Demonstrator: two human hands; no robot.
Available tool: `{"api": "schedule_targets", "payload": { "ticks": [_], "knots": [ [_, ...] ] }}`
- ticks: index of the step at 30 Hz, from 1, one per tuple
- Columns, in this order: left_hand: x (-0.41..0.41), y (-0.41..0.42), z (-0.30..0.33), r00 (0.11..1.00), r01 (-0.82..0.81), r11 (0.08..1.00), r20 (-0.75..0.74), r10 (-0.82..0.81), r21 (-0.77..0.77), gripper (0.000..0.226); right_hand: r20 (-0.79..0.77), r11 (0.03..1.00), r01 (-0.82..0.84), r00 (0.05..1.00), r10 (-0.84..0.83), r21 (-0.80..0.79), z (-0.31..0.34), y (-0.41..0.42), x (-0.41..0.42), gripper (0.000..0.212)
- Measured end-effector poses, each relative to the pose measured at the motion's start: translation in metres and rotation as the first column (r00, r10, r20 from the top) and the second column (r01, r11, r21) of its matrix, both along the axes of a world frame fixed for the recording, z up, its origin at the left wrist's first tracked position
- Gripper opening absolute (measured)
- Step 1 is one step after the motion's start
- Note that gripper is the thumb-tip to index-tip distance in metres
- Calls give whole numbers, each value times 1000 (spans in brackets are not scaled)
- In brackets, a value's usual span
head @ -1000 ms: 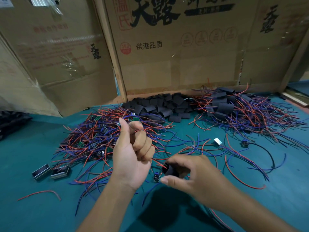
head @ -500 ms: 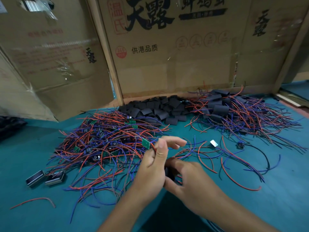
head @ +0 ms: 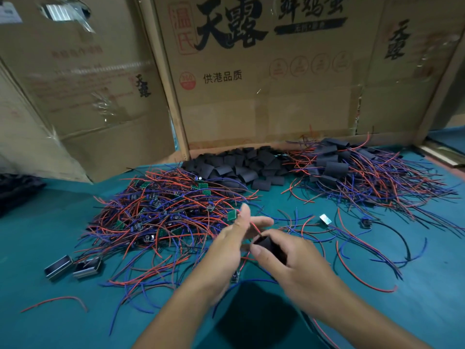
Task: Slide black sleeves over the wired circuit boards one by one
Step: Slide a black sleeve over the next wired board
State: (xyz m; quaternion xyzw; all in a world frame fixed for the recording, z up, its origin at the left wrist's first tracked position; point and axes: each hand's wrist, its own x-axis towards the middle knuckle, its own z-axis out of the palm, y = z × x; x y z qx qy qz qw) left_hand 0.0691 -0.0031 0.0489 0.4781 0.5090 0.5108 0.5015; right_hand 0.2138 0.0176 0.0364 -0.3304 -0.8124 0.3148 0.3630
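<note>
Pinching a black sleeve (head: 269, 244) between thumb and curled fingers, my right hand (head: 294, 263) holds it just in front of the big tangle of wired circuit boards (head: 161, 217) on the teal tabletop (head: 50, 298). My left hand (head: 231, 238) sits right beside the sleeve, thumb up, nipping a green circuit board (head: 232, 214) whose red wire (head: 254, 227) runs toward the sleeve's open mouth. Behind the tangle lies a heap of loose black sleeves (head: 241, 167); to its right, a pile of sleeved boards (head: 352, 170).
</note>
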Motion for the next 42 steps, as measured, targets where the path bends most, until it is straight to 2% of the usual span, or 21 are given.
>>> {"api": "schedule_targets", "payload": {
  "ticks": [2,4,6,7,11,16,20,22,24,26,30,34,38,42],
  "knots": [
    [-5,3,2,985,-11,992,170,33,-128,87,16,1000,26,1000,-26,17,3,2,3,15],
    [-10,7,3,935,-6,972,343,88,-233,82,33,999,30,999,-31,45,5,1,4,16],
    [-14,10,2,888,-53,953,422,182,-299,73,77,995,37,996,-44,97,7,1,5,13],
    [-16,11,1,880,-99,944,415,231,-314,65,98,991,41,994,-53,124,7,1,5,13],
    [-27,10,1,878,-213,940,371,304,-265,31,130,987,24,990,-46,159,9,4,7,16],
    [-31,7,9,854,-247,966,454,255,-78,18,186,992,-30,983,6,126,9,11,15,25],
    [-25,4,9,933,-188,978,328,149,89,16,128,996,-87,988,86,1,11,17,20,37],
    [-21,3,6,967,-145,975,235,103,167,5,89,992,-116,989,121,-53,11,18,20,32],
    [-19,3,3,982,-111,968,172,73,226,6,63,991,-118,991,122,-64,11,19,20,27],
    [-17,3,1,988,-91,960,146,54,264,3,46,994,-99,994,101,-35,11,19,21,32],
    [-16,4,-1,991,-79,946,125,41,313,12,60,996,-53,997,49,66,13,19,21,39],
    [-17,2,0,998,-56,924,58,37,377,0,89,994,-23,996,13,109,16,18,21,31],
    [-15,1,1,999,-27,905,-17,38,425,5,67,987,-30,998,20,159,19,17,22,18],
    [-12,0,0,994,-13,899,-90,58,438,4,65,977,-12,998,-2,215,17,16,20,22]
  ]
}}
